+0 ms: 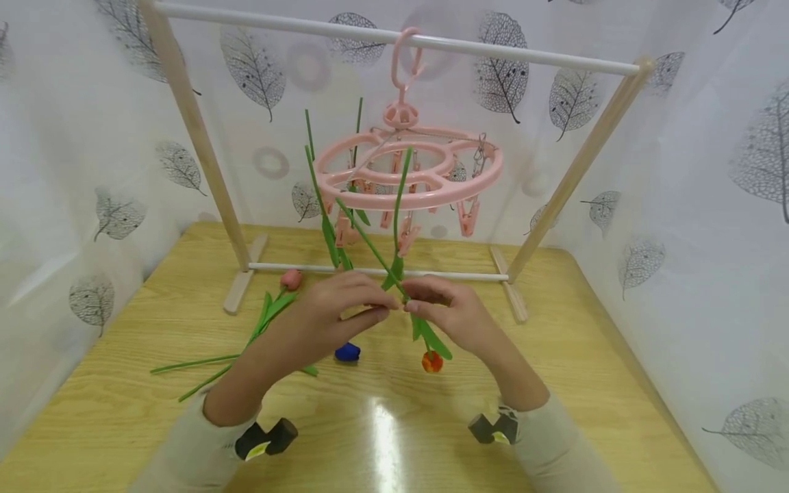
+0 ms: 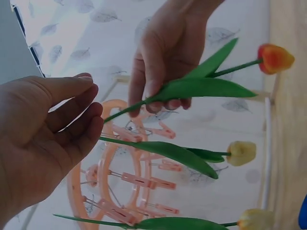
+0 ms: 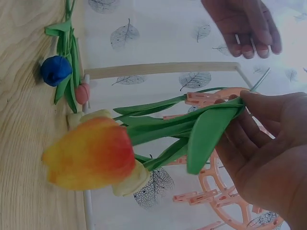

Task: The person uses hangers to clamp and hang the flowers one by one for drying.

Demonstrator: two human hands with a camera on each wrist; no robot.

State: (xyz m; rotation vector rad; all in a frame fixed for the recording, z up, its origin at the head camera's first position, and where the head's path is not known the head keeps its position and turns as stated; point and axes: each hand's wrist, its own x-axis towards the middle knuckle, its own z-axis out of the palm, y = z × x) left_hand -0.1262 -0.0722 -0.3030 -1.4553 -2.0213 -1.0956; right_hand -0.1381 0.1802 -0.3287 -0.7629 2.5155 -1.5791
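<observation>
My right hand (image 1: pixel 453 311) pinches the green stem of an artificial tulip (image 3: pixel 91 153) with an orange-yellow bloom, just beyond its leaves. The bloom points down toward the table in the head view. Beside the stem, my left hand (image 1: pixel 345 308) has loosely bent fingers with nothing between them; in the left wrist view its fingertips are close to the stem's end. Behind both hands hangs a pink round clip hanger (image 1: pixel 407 200) with dangling clothespins (image 2: pixel 136 179). Pale yellow tulips (image 2: pixel 241 153) hang head-down from it, their stems rising past the ring.
A white rod (image 1: pixel 524 53) on a wooden frame (image 1: pixel 197 130) carries the hanger. On the wooden table (image 1: pixel 616 383) to the left lie a pink tulip (image 1: pixel 291 279) and a blue tulip (image 1: pixel 348 352), partly hidden by my left arm. Leaf-printed curtains (image 1: pixel 696 205) stand around.
</observation>
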